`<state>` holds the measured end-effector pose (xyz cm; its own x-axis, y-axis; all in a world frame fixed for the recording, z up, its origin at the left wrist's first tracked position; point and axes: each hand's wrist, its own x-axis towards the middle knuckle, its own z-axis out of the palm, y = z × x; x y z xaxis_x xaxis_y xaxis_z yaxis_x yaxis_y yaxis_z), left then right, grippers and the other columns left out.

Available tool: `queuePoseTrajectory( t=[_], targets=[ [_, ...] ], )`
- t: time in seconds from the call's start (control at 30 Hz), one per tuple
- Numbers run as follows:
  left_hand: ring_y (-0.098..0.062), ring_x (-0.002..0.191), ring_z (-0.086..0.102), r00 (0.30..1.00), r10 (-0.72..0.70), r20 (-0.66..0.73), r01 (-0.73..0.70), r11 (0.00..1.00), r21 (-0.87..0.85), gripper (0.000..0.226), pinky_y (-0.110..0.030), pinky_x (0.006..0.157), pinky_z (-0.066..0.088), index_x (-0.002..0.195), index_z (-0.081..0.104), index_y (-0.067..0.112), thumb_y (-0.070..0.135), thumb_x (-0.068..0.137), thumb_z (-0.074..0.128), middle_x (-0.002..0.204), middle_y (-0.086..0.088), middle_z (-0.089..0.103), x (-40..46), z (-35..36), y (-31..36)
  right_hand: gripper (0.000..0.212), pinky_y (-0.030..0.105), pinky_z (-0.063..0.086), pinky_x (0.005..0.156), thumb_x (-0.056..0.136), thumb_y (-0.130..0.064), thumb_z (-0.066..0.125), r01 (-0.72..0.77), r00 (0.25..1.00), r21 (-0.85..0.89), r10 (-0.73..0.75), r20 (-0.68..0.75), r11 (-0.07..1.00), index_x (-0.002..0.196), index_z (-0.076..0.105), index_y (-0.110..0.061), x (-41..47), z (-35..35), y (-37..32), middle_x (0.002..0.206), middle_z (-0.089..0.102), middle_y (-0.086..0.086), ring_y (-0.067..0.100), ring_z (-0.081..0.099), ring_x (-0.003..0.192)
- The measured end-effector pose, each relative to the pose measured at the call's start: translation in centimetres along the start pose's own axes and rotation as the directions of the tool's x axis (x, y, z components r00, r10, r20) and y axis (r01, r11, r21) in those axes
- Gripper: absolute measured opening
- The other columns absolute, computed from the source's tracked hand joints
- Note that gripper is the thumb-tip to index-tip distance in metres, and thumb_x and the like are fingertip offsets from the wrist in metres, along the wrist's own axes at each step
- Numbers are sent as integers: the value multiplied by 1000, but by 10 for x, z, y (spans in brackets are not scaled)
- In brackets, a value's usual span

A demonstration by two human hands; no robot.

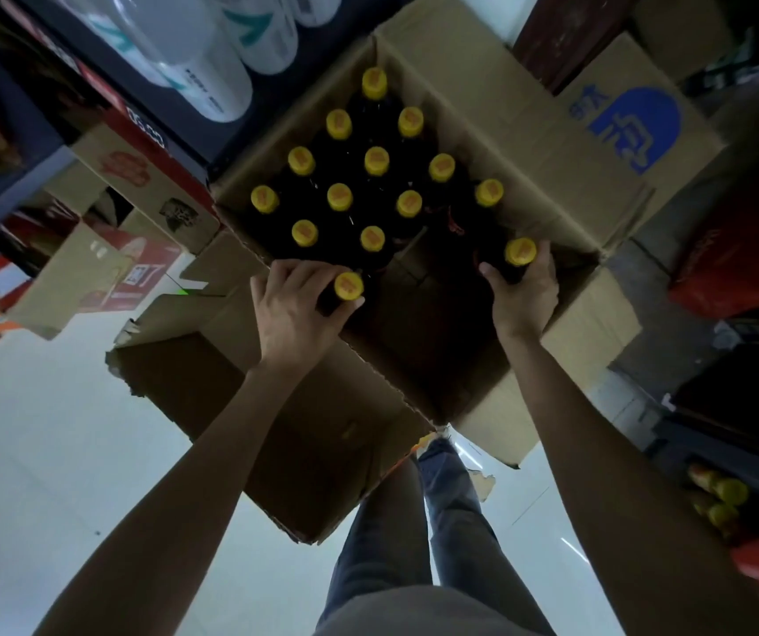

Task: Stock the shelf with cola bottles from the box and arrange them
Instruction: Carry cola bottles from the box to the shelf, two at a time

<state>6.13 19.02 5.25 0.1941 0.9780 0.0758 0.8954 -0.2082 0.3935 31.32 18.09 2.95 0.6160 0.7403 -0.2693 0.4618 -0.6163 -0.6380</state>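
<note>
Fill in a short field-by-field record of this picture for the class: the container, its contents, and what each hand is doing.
container: open brown cardboard box on the floor, flaps folded out
contents: dark cola bottles with yellow caps, upright, filling the far part; near part bare
left hand: grips the neck of a yellow-capped bottle at the near left
right hand: grips a yellow-capped bottle at the near right
surroundings: large white bottles on a shelf at upper left

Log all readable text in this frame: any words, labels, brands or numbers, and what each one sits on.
None can be quoted with confidence.
Blue logo with characters on the box flap: upside down, unreadable.
Orange print on the yellow bottle caps: too small.
Digits on the shelf price tag: blurred.
White packs' print: blurred.
</note>
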Motion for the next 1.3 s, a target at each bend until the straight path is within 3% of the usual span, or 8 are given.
queuePoseTrajectory(
  t=[0.13, 0.23, 0.33, 0.6, 0.9, 1.03, 1.2, 1.3],
  targets=[
    [-20, 106, 56, 997, 65, -28, -71, 913, -402, 31, -41, 90, 44, 103, 65, 17, 37, 80, 70, 108, 2, 63, -2, -29, 27, 52, 45, 48, 89, 72, -36, 78, 112, 987, 218, -84, -136, 970, 109, 56, -6, -24, -39, -16, 112, 59, 13, 29, 56, 104],
    [-29, 116, 54, 998, 50, 43, 5, 591, -807, 30, -55, 93, 47, 111, 57, 15, 19, 84, 69, 121, -7, 56, -4, -53, 60, 43, 37, 47, 93, 73, -47, 75, 162, 979, 415, -92, -185, 895, 106, 55, -27, -43, -81, -29, 111, 58, 13, 29, 55, 107],
    [-27, 121, 52, 993, 72, 95, 58, 405, -913, 28, -48, 95, 45, 115, 51, 19, 26, 90, 61, 124, -3, 57, -4, -72, 93, 26, 38, 46, 94, 82, -47, 69, 233, 967, 571, -126, -221, 787, 105, 56, -46, -69, -123, -40, 111, 52, 25, 31, 54, 103],
    [-3, 100, 56, 954, 296, 49, -92, 444, -891, 22, -18, 91, 41, 105, 54, 8, 22, 88, 54, 102, 19, 61, -10, -109, 189, 31, 23, 39, 93, 89, -54, 56, 379, 914, 578, -193, -357, 723, 120, 51, -51, -148, -226, -20, 115, 52, 5, 11, 53, 105],
    [-15, 103, 61, 785, 605, 138, -191, 447, -874, 36, -32, 94, 43, 106, 55, 8, 42, 96, 44, 103, 6, 64, -109, -96, 289, 21, 20, 41, 84, 90, -37, 53, 255, 925, 594, -15, -379, 763, 101, 48, -54, -266, -289, 98, 93, 52, -23, 2, 50, 90],
    [4, 97, 58, 715, 678, 171, -214, 445, -870, 19, -15, 89, 40, 103, 53, 25, 41, 95, 45, 98, 21, 63, -206, -74, 333, 13, 16, 39, 78, 88, -41, 52, 188, 889, 620, 136, -437, 762, 93, 46, -51, -344, -310, 175, 85, 50, -25, -1, 47, 81],
    [-22, 101, 61, 650, 732, 205, -188, 416, -890, 67, -28, 91, 45, 108, 52, -6, 59, 92, 44, 101, -8, 64, -324, -43, 392, 19, 14, 39, 79, 90, -41, 50, 116, 834, 561, 226, -503, 820, 109, 48, -39, -437, -351, 276, 92, 52, -25, -1, 51, 87],
    [-3, 96, 60, 549, 801, 239, -215, 412, -886, 36, -19, 88, 42, 104, 52, 4, 39, 94, 45, 97, 19, 64, -385, -37, 435, 22, 20, 41, 78, 92, -40, 50, 66, 802, 546, 281, -527, 835, 112, 49, -33, -484, -380, 326, 93, 53, -21, 5, 52, 87]
  ],
)
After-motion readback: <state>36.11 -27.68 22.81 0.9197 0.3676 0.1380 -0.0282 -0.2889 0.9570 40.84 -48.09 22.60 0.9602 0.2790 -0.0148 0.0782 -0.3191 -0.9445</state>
